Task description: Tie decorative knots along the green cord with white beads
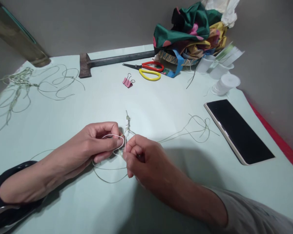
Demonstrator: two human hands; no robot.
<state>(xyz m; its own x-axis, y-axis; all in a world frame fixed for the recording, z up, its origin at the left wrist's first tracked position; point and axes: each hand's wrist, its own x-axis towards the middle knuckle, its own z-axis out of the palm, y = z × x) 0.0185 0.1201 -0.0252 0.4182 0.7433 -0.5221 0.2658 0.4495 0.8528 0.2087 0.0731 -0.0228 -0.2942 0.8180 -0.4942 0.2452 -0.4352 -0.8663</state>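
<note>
On the pale green sheet (161,104) my two hands meet over a thin, pale green cord (127,125) that is knotted at the centre. My left hand (97,141) pinches a loop of the cord between thumb and fingers. My right hand (139,156) is closed in a pinch on the cord just right of the knot. Loose cord ends trail right (197,130) and curl below the hands (107,177).
A hatchet (107,61) lies at the back, with red and yellow scissors (148,70) and a pink binder clip (127,82) near it. Crumpled cloth (190,29) is piled back right beside plastic cups (217,66). A phone (239,130) lies right. More cord (26,84) tangles left.
</note>
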